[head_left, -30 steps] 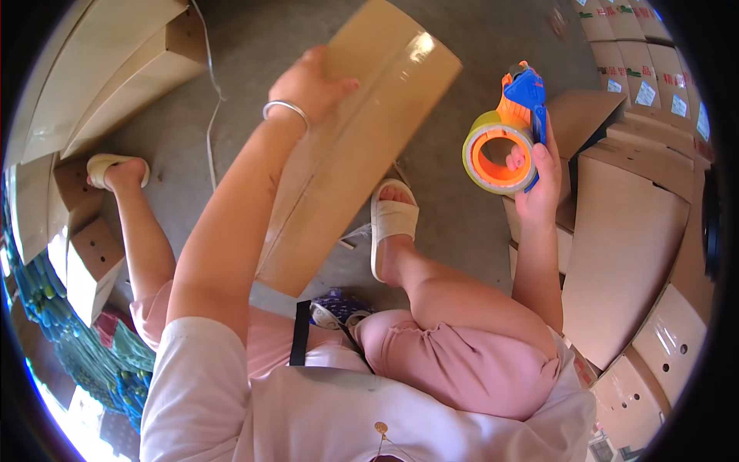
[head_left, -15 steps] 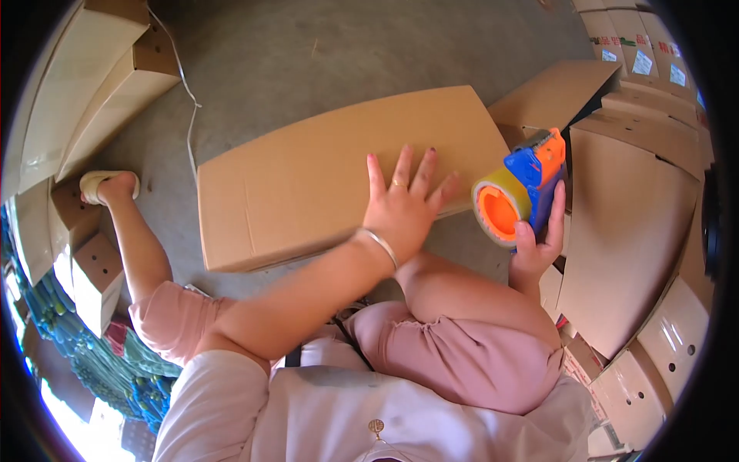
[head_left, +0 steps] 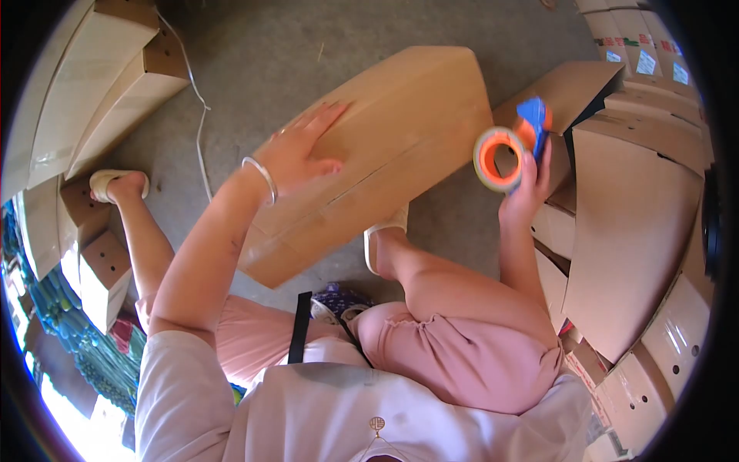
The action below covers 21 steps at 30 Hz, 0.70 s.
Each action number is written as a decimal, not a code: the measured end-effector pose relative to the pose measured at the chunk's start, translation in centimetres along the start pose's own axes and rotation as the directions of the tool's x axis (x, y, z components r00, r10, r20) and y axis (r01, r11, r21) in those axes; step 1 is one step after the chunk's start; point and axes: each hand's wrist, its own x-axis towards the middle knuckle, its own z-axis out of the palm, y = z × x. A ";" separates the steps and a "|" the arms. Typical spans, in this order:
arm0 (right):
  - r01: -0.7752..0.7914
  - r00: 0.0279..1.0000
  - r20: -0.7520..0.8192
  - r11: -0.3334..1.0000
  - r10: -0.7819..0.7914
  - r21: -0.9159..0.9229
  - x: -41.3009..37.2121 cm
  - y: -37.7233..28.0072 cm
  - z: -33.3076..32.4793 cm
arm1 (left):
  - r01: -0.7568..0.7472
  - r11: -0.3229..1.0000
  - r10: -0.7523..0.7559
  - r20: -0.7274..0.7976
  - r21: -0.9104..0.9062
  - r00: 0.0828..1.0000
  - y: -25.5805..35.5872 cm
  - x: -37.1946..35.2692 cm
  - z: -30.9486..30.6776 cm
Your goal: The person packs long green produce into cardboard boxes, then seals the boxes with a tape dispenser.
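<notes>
Left hand (head_left: 299,154) flat on carton (head_left: 408,123), right hand (head_left: 528,185) clasping tape dispenser (head_left: 533,117); concrete floor (head_left: 269,46), boxes (head_left: 635,231) around.

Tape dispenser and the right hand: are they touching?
Touching. The head view shows the tape dispenser gripped in the right hand, with the thumb pressed at the edge of the tape roll.

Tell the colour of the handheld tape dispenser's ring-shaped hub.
Ring-shaped hub: bright orange, best seen in the head view.
</notes>
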 end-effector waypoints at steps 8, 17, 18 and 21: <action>0.014 0.993 0.114 1.000 -0.016 0.019 2.9 -0.2 4.1 | 0.079 0.991 -0.052 -0.232 0.108 0.971 4.1 -5.4 7.4; -0.514 0.851 0.135 0.857 0.507 0.022 -7.6 7.7 -0.6 | 0.007 1.000 -0.011 -0.212 -0.022 0.977 1.5 -4.7 5.2; -0.564 0.805 0.262 0.824 0.533 0.057 -8.6 8.6 0.6 | -0.003 1.000 0.004 -0.224 0.007 0.975 1.2 -4.3 5.3; -0.625 0.722 0.401 0.781 0.564 0.026 -9.6 5.8 3.9 | 0.009 0.969 0.020 -0.117 0.246 0.993 5.1 -4.0 4.0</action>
